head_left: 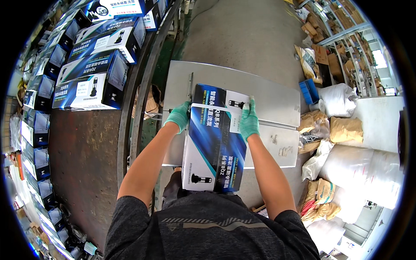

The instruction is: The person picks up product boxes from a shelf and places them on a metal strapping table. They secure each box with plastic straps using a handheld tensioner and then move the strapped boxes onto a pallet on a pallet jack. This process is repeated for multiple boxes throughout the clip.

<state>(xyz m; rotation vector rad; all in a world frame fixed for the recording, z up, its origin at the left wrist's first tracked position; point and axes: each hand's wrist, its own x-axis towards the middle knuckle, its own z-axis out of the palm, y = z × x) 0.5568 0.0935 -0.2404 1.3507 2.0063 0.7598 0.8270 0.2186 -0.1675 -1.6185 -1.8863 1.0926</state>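
A long cardboard box (207, 147), printed blue, black and white with a picture of a pump, lies in front of me with its near end close to my body. A white strap (212, 107) runs across it near its far end. My left hand (177, 116), in a pale green glove, grips the box's left side by the strap, its fingertips partly hidden. On the opposite side my right hand (249, 119), gloved alike, is closed on the far right edge, fingers lying over the top. Under the box is a grey metal table top (268, 97).
Stacked boxes of the same print (89, 89) stand on a dark brown surface (82, 156) at left, edged by metal rails (141, 95). On the right are a blue bin (308, 91), brown sacks (346, 130), plastic-wrapped rolls (359, 169) and loaded shelves (346, 47).
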